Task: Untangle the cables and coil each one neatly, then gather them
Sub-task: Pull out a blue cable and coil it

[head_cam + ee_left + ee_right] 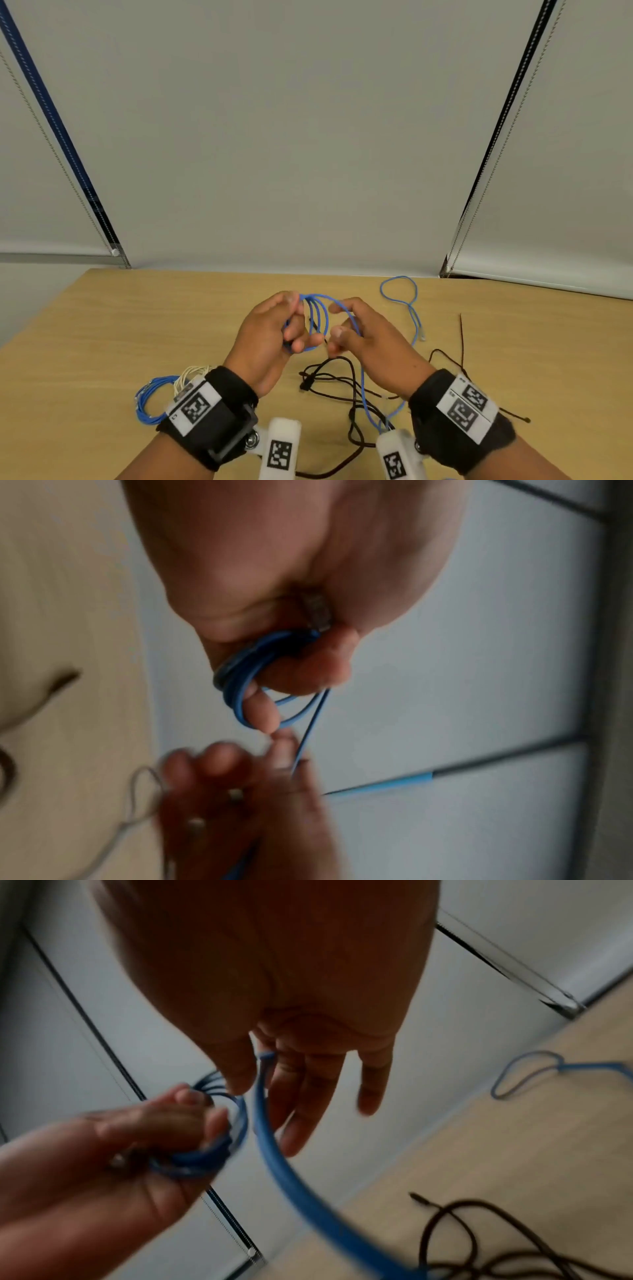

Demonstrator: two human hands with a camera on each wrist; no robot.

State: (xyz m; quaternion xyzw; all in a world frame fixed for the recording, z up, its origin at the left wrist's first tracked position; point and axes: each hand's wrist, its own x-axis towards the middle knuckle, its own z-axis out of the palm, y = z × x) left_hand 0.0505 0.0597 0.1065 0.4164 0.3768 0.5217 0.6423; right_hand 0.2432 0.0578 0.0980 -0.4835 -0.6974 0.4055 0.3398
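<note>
My left hand grips several loops of a blue cable above the wooden table; in the left wrist view the loops sit under its curled fingers, with a clear plug against the palm. My right hand is just right of the coil. The cable's free run passes between its thumb and forefinger, and its other fingers are loosely extended. The cable drops to the table, runs to a far-right loop and ends in a plug. A tangled black cable lies below my hands.
A coiled blue cable and a coiled white cable lie on the table by my left wrist. A thin dark cord trails at the right. Grey roller blinds hang behind the table's far edge.
</note>
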